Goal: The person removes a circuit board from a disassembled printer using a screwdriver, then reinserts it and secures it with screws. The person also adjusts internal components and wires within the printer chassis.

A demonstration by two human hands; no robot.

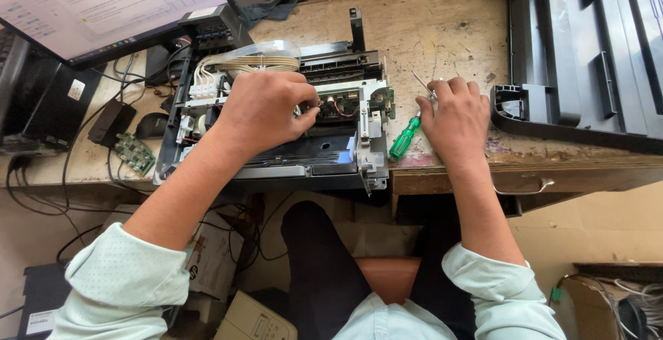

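Note:
An opened printer chassis (324, 153) with its cover off sits at the front of a worn wooden desk (442, 29). My left hand (266, 108) rests on top of its middle, fingers curled onto the inner parts near a small red wire. My right hand (456, 115) lies on the desk just right of the printer, closed around a green-handled screwdriver (405, 138) whose metal shaft sticks out past my fingers toward the back. A flat ribbon cable (259, 55) arches over the printer's rear left.
A large dark printer cover (587, 50) lies at the right. A monitor (103, 5) stands back left, above cables, a black adapter (110, 120) and a green circuit board (135, 153). A drawer handle (525, 189) sits below the desk edge. Boxes and cables lie on the floor.

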